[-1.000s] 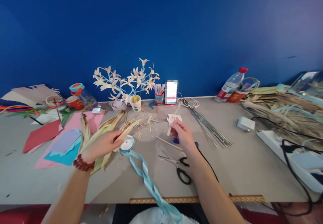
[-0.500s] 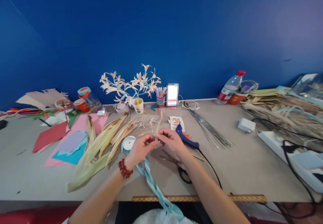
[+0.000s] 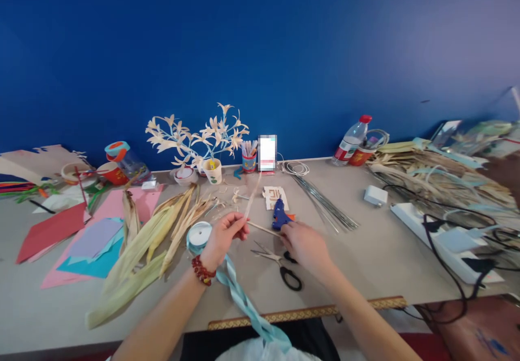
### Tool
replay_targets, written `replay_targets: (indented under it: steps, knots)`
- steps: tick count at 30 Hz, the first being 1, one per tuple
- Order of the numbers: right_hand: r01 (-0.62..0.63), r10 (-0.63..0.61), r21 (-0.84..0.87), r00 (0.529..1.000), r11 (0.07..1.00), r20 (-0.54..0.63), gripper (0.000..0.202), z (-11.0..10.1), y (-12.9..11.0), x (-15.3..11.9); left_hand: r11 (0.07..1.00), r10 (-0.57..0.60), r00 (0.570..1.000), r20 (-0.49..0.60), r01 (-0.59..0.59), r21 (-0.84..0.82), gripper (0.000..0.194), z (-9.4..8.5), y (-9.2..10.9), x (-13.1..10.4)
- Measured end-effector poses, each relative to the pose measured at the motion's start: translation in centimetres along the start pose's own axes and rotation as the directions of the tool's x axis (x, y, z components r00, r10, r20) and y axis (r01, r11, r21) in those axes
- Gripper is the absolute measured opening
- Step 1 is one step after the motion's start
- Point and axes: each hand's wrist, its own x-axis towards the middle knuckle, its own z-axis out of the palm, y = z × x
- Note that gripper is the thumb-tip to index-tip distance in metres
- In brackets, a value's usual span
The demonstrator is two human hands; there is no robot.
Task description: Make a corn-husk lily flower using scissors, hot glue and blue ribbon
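Note:
Pinched between the fingers of my left hand (image 3: 228, 236) is a thin pale husk strip (image 3: 254, 195) that points up. My right hand (image 3: 304, 244) is lowered at the handle of the blue glue gun (image 3: 279, 216), its fingers curled; what they grip is hidden. A thin stick (image 3: 264, 229) spans the space between my hands. Scissors (image 3: 280, 263) with black handles lie open below them. Light blue ribbon (image 3: 247, 301) runs from near my left wrist to my lap, and a ribbon spool (image 3: 199, 234) sits left of that hand.
Corn husks (image 3: 140, 266) and coloured paper (image 3: 95, 239) lie on the left. Husk flowers (image 3: 217, 133) stand in cups at the back. Metal wires (image 3: 327, 204), a bottle (image 3: 351, 141), a white power strip (image 3: 430, 242) and a husk pile (image 3: 430, 176) are on the right.
My right hand has left the husk strip and moved right and down to the glue gun. My left hand still has the strip. The view has shifted to the right.

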Motion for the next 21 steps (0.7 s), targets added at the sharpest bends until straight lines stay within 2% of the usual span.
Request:
replay_targets:
  steps: [2, 5, 8, 11, 14, 16, 21]
  knots:
    - [0.018, -0.016, -0.071, 1.000, 0.997, 0.022, 0.015, 0.4, -0.2, -0.1, 1.000, -0.010, 1.000, 0.007, 0.010, -0.001, 0.028, 0.0, -0.2, 0.0]
    - [0.001, 0.001, -0.062, 1.000, 0.998, 0.030, 0.010, 0.3, -0.3, 0.1, 0.999, -0.019, 1.000, -0.002, 0.019, 0.027, 0.027, 0.0, -0.2, -0.1]
    - [-0.074, 0.071, 0.104, 0.997, 0.992, 0.029, 0.006, -0.3, -0.5, 0.3, 0.999, -0.009, 1.000, -0.021, 0.010, 0.041, 0.026, -0.3, -0.2, -0.3]
    - [-0.089, 0.106, 0.384, 0.994, 0.919, -0.025, 0.004, -1.0, -1.3, 0.8, 0.998, 0.032, 0.999, -0.028, -0.030, 0.058, 0.026, -0.5, -0.2, -0.4]
    - [0.044, 0.020, 0.654, 0.996, 0.756, -0.090, 0.004, -1.2, -3.0, 1.9, 0.993, 0.068, 0.997, -0.020, -0.066, 0.093, 0.025, -0.6, 0.0, -0.4]
    - [0.131, -0.069, 0.725, 0.991, 0.676, -0.115, 0.010, -1.1, -4.2, 2.8, 0.989, 0.084, 0.996, -0.016, -0.081, 0.127, 0.025, -0.7, 0.1, -0.4]
    - [0.196, -0.193, 0.754, 0.977, 0.627, -0.093, 0.024, -0.2, -5.4, 4.3, 0.976, 0.131, 0.991, -0.027, -0.124, 0.179, 0.028, -0.9, 0.3, -0.3]
